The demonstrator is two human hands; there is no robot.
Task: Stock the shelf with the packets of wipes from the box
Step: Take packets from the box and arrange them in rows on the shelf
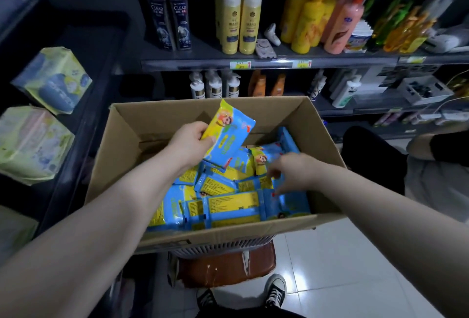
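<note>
A dark shop shelf [253,65] stands at the back, with yellow shampoo bottles [239,23] on it. In front of it a cardboard box [228,234] sits on a brown stool [228,267]. The box is open and holds a heap of wipes packets [228,206]. They are flat, shiny, blue and yellow, with a cartoon face. The left hand [189,144] grips one packet [228,137] and holds it up above the heap. The right hand [291,170] reaches down to the heap with bent fingers; I cannot tell if it grips one.
</note>
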